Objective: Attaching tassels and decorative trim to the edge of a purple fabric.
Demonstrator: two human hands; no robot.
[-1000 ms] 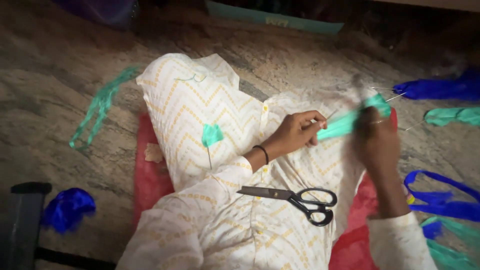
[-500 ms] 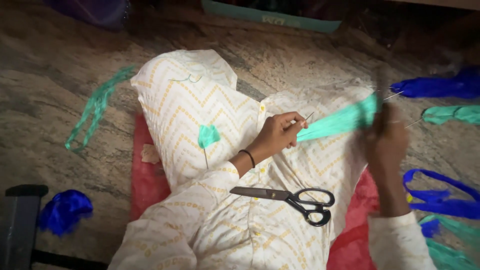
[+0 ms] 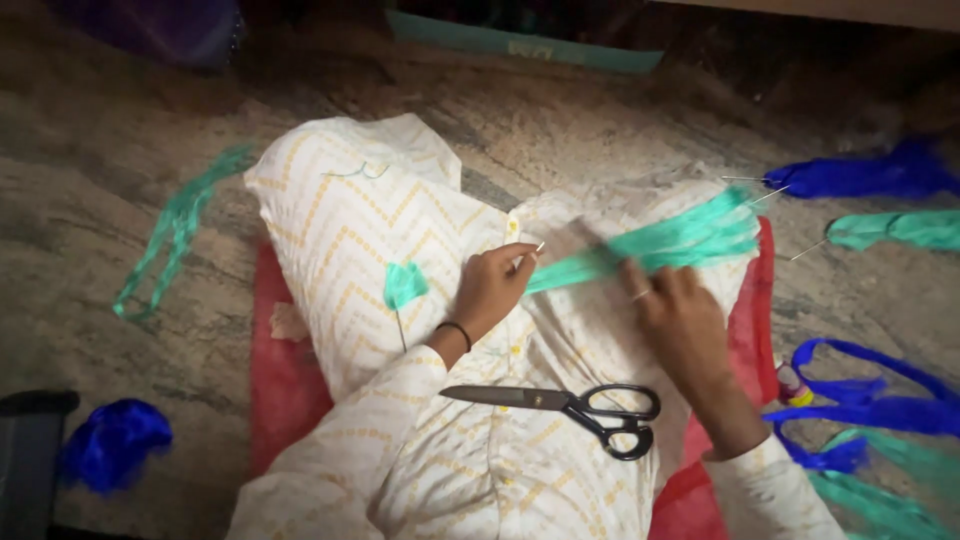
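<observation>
Head view: the left hand pinches one end of a green pleated plastic strip. The right hand, fingers curled, grips its middle above black-handled steel scissors.

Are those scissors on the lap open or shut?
Shut. The scissors lie flat on the lap, blades together in one point, both handle loops side by side; neither hand touches them.

The left hand pinches one end of a green ribbon strip with a thin stick; the right hand presses along it. Black-handled scissors lie on the lap, near. Blue ribbons lie right on the floor.
</observation>
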